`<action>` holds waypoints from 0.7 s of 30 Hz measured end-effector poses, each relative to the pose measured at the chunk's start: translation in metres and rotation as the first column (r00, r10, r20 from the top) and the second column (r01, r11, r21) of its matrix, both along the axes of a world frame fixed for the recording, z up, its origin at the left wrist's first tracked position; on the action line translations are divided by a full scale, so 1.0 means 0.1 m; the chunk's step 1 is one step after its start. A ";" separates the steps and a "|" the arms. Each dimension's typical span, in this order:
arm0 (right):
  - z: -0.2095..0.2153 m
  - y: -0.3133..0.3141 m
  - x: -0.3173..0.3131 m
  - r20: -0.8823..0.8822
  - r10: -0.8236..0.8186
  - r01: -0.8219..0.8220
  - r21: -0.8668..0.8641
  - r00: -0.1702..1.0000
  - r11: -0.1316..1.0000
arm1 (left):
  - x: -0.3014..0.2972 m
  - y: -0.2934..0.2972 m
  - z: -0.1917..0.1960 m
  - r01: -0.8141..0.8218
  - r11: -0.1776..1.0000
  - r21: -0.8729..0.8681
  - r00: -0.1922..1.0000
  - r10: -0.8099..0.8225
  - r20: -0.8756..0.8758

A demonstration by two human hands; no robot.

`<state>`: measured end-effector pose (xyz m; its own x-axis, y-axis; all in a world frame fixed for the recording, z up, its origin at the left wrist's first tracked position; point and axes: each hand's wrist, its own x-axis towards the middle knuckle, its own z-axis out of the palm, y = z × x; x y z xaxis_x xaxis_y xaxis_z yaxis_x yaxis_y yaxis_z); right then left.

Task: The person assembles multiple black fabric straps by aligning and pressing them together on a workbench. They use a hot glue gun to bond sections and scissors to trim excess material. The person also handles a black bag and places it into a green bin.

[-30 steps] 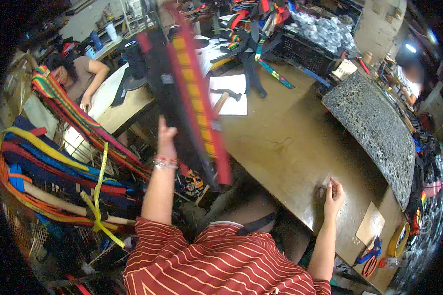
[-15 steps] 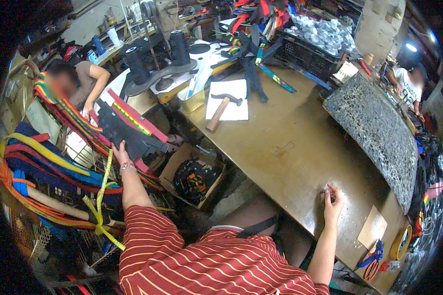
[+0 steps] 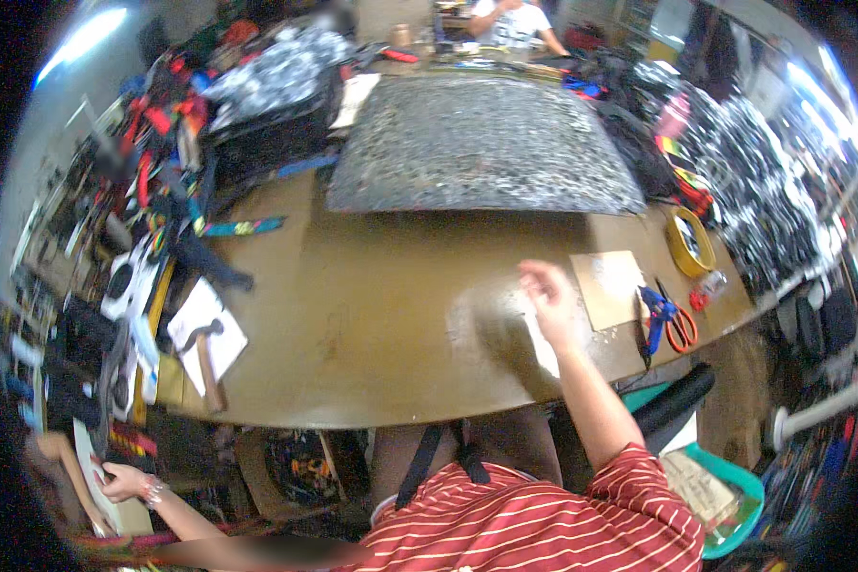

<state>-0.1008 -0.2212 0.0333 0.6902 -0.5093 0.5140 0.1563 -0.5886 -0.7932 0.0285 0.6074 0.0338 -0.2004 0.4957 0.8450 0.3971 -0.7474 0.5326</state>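
My right hand (image 3: 548, 297) hovers just above the brown worktable (image 3: 372, 315), fingers loosely bent and apart, with nothing seen in them. A small white slip (image 3: 543, 351) lies on the table under its wrist. A tan cardboard square (image 3: 610, 286) is just to its right. My left hand (image 3: 116, 481), with a bracelet at the wrist, reaches down low at the far left, off the table. It rests against the edge of a pale flat panel (image 3: 91, 472); blur hides whether the fingers grip it.
A hammer (image 3: 207, 360) lies on white paper at the table's left end. A speckled grey slab (image 3: 477, 143) covers the far side. Blue and orange scissors (image 3: 665, 322) and a yellow tape roll (image 3: 691, 240) sit at right. Coloured straps (image 3: 167, 153) pile up at far left. An open box (image 3: 300, 467) stands under the table.
The view has swung right, so the table now fills the middle. My left hand has dropped lower, away from the striped webbing. My right hand has lifted off the tabletop.
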 end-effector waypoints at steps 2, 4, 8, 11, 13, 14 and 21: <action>0.31 -0.56 -0.01 0.192 -0.300 0.274 0.149 0.935 0.950 | 0.40 -1.18 0.04 0.639 0.749 0.175 0.759 -0.651 0.013; 0.67 -1.20 -0.12 0.342 -0.437 0.527 -0.244 0.832 0.814 | 0.86 -2.41 0.11 0.943 0.333 -0.007 0.329 -0.935 -0.133; 1.19 -2.27 0.01 -0.120 -0.731 0.598 -0.493 0.672 0.631 | 2.02 -4.52 0.29 0.679 -0.432 -0.593 -0.455 -0.882 0.122; 1.19 -2.56 0.06 -0.593 -0.198 0.451 0.314 0.780 0.836 | 2.73 -5.49 0.39 0.217 -0.442 -0.870 -0.467 -0.830 0.305; 1.06 -2.55 0.14 -0.279 -0.041 0.247 0.761 0.959 0.599 | 3.07 -5.90 0.36 0.190 -0.343 -0.920 -0.480 -0.850 0.218; 0.99 -2.52 0.18 -0.122 0.032 0.088 0.852 0.992 0.516 | 3.16 -6.02 0.31 0.255 -0.310 -0.916 -0.460 -0.872 0.167; 1.36 -2.33 0.00 -0.241 -0.370 0.412 0.155 0.897 0.898 | 2.98 -6.04 0.03 0.447 -0.278 -0.850 -0.386 -0.917 0.097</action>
<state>-0.1013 -0.4540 0.1692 0.4913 -0.8352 0.2472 -0.2280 -0.3973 -0.8889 0.3261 0.0035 0.0371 0.9808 -0.1949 -0.0036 -0.0578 -0.3084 0.9495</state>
